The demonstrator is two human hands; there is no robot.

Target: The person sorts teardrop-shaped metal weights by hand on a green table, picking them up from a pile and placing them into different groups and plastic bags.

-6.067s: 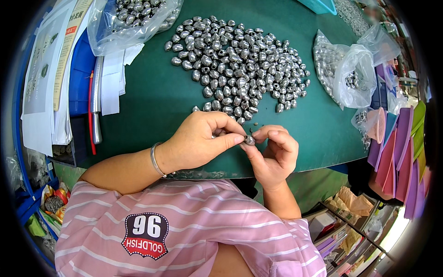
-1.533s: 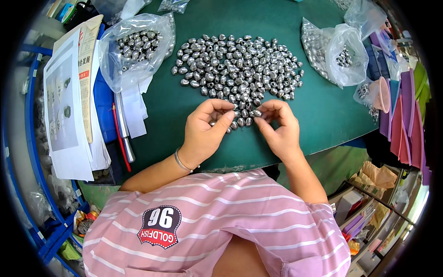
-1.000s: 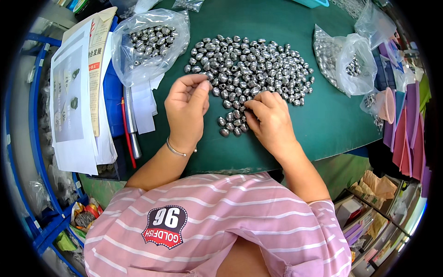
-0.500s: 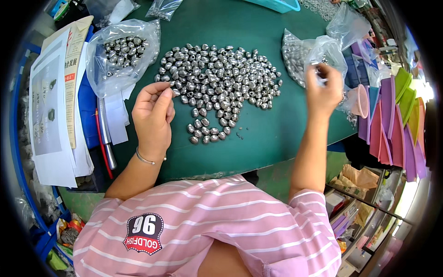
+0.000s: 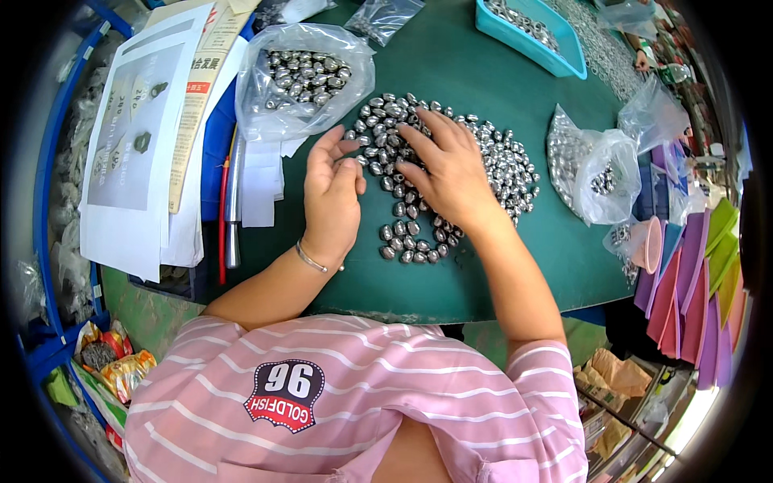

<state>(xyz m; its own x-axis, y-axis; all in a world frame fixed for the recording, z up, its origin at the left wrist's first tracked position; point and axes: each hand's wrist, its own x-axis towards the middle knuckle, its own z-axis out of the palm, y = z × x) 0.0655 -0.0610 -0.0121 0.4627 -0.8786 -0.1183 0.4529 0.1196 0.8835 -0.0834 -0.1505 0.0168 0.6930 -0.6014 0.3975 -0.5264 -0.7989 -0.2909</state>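
A worker's bare right hand lies spread over a pile of shiny, silver-coloured, barrel-shaped metal beads, its fingers fanned apart and touching the pieces beneath. Half a second ago that hand was well off to the right, raised by a clear plastic bag of silver-coloured pieces; it has since swung back to the beads, which suggests a return to gathering or sorting them by hand.

The left hand, a silver-coloured metal bracelet at its wrist, is loosely curled at the pile's left edge, fingertips just beside the outermost beads. Whether it pinches one cannot be told.

The pile spreads around and beneath the right hand on a dark green tabletop. A short, curved group of beads trails off below that hand, nearer the worker's body, and the mass of loose pieces points to work far from finished. Beyond the left hand's fingertips sits an open, clear plastic bag of similar beads; farther out, beyond the right hand, stands a light-blue plastic basket.
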